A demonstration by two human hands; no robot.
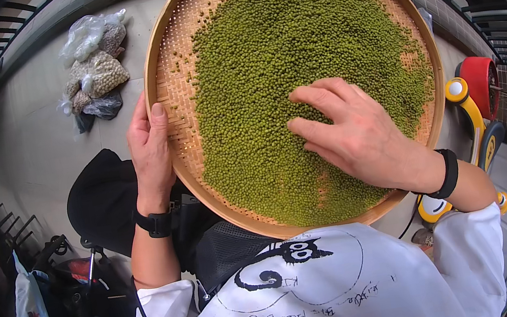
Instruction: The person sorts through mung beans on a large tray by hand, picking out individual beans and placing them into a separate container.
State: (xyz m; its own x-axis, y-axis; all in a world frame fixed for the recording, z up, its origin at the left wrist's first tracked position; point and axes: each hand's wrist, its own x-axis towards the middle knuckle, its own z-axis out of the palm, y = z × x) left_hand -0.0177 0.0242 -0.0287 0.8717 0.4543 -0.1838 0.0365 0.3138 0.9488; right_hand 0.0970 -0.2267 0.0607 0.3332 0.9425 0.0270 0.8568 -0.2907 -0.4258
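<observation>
A round woven bamboo tray (175, 79) with a raised rim rests above my lap, tilted a little. A thick spread of green mung beans (264, 68) covers most of its weave, with a few loose beans near the left rim. My left hand (151, 146) grips the left rim, thumb over the edge and fingers beneath, partly hidden. Over the right half of the beans is my right hand (347, 129), its fingers spread and curved, fingertips at the bean surface. It holds nothing that I can see. Each wrist bears a black band.
Knotted plastic bags of beans or nuts (98, 73) lie on the tiled floor (30, 142) at upper left. Metal railings run along both upper sides. A red round object (479, 88) and yellow-and-grey equipment (472, 125) stand at right. Bags and a black rack are at lower left.
</observation>
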